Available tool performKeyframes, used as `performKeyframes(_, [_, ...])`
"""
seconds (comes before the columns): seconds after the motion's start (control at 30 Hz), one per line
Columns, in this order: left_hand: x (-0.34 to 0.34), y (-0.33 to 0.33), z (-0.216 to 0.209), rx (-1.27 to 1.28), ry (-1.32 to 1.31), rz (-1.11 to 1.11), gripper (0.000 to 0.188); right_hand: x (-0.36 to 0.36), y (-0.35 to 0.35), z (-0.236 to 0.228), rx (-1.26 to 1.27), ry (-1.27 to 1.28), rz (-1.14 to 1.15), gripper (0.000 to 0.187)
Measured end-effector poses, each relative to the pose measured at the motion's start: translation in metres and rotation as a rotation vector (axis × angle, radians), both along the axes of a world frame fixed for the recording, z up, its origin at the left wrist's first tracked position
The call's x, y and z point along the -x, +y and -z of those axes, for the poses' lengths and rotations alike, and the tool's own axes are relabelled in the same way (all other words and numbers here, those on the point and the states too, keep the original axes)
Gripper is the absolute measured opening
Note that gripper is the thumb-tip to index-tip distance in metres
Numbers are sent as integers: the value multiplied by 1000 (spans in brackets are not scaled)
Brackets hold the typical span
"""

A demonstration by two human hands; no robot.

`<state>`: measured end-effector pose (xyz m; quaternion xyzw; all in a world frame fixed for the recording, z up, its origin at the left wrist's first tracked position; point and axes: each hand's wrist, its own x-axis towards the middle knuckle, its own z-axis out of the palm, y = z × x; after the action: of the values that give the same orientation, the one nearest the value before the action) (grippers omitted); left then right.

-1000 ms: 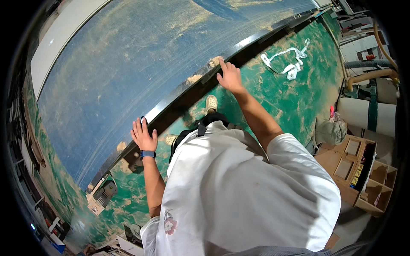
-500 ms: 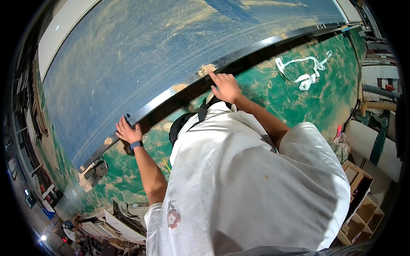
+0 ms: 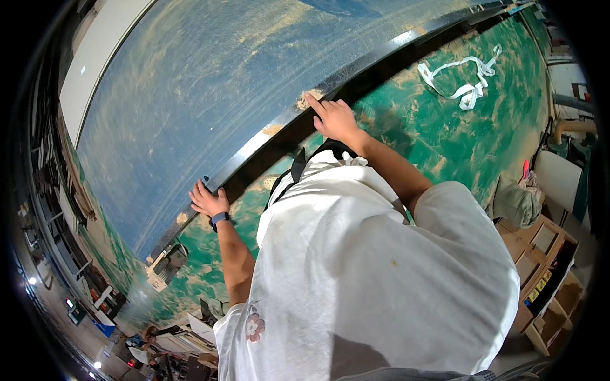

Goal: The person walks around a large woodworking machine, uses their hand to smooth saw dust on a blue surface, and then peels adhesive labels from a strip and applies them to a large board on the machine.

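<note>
A big blue-topped table [image 3: 210, 95] dusted with sawdust has a black metal edge rail [image 3: 356, 70] running diagonally in front of me. My left hand [image 3: 206, 200], a dark band at its wrist, rests flat on that rail with its fingers apart. Farther right along the same rail lies my right hand [image 3: 333, 117], fingers pressed on the black edge beside a small heap of sawdust [image 3: 308, 98]. Neither hand holds anything. My white shirt fills the lower middle of the view.
The green floor [image 3: 457, 133] below the rail carries a loop of white strap [image 3: 460, 79]. Wooden shelf boxes [image 3: 546, 279] and a grey bag [image 3: 515, 203] stand at the right. Cluttered workbenches and machines [image 3: 171, 330] sit at the lower left.
Both hands slid along the black rail, and my view swung so the rail and white strap moved up and to the right. The hands stay flat on the edge.
</note>
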<state>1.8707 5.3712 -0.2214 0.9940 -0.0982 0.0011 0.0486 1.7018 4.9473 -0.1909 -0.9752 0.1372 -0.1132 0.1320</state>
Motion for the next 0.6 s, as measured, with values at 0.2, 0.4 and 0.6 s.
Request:
performKeyframes(0.2, [-1,1,-1,8,-18,2,83,2,5,3,35,55,15,77])
performKeyframes(0.4, [2,3,0,7,-1,-9,79,6,3,5,10,79,76,76])
performKeyframes(0.6, [1,7,1,34,-47,24,76,5,-3,7,81,44,83,76])
